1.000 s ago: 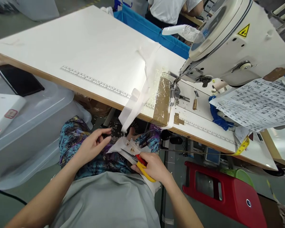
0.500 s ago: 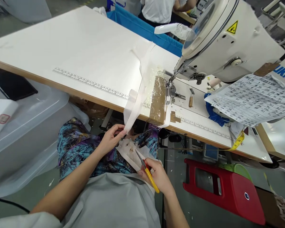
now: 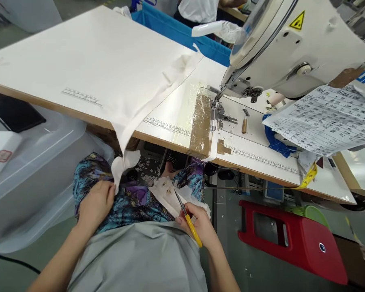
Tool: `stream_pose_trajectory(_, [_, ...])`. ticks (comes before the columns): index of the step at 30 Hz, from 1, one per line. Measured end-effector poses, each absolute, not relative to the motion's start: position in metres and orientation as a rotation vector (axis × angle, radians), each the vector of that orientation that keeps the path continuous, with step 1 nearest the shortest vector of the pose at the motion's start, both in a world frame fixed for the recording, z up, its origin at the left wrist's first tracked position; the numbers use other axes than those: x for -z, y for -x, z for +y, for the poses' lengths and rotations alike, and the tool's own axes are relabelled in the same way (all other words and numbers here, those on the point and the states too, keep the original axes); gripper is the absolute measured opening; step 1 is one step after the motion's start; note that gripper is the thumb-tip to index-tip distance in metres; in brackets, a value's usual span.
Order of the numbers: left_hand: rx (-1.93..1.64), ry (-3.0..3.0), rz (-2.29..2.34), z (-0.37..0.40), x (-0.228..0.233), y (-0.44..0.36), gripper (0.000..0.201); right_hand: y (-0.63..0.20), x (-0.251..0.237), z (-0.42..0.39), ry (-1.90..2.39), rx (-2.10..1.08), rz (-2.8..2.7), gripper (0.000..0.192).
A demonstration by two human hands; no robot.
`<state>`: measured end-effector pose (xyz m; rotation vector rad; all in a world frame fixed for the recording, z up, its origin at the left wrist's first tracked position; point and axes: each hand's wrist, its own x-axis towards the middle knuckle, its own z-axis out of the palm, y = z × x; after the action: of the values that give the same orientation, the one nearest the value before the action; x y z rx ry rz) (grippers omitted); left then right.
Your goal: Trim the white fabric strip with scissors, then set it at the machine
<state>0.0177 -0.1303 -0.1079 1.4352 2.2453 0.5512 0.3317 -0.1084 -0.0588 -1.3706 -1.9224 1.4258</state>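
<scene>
My left hand [image 3: 96, 205] is closed on the end of a long white fabric strip [image 3: 146, 107], low over my left thigh. From there the strip rises over the table edge and runs diagonally back across the white tabletop [image 3: 88, 52]. My right hand [image 3: 199, 223] grips a pair of scissors [image 3: 191, 230] with yellow and red handles, the blades pointing up and away from me. Under the blades a piece of off-white fabric [image 3: 164, 194] with small brownish bits on it lies over my lap. The fingers of my left hand partly hide the strip's end.
A sewing machine [image 3: 270, 52] stands on the table at right, with handwritten paper [image 3: 328, 121] attached. Brown tape [image 3: 200, 129] covers the front edge near the needle. A red stool [image 3: 304, 243] is at lower right, a clear plastic bin [image 3: 48, 174] at left, a blue cloth bin [image 3: 176, 32] behind.
My left hand has moved left and down towards my thigh, drawing the white strip leftward over the tabletop. My right hand and the scissors have stayed almost still.
</scene>
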Motion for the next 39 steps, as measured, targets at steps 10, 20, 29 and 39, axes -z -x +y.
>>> stream_pose_trajectory(10, [-0.802,-1.062,1.199,-0.115,0.026,-0.091,0.045,-0.333,0.046,-0.100,1.457,-1.300,-1.982,0.040])
stream_pose_trajectory(20, [-0.703,-1.535,1.384,-0.099,0.027,-0.101,0.037,-0.342,0.036,-0.095,1.486,-1.461,-2.092,0.044])
stream_pose_trajectory(29, [-0.613,-0.837,1.097,-0.096,0.035,-0.097,0.045,-0.338,0.041,-0.069,1.298,-1.578,-2.374,0.047])
stream_pose_trajectory(39, [-0.641,-0.634,1.099,-0.096,0.044,-0.091,0.049,-0.329,0.044,-0.061,1.268,-1.696,-2.453,0.053])
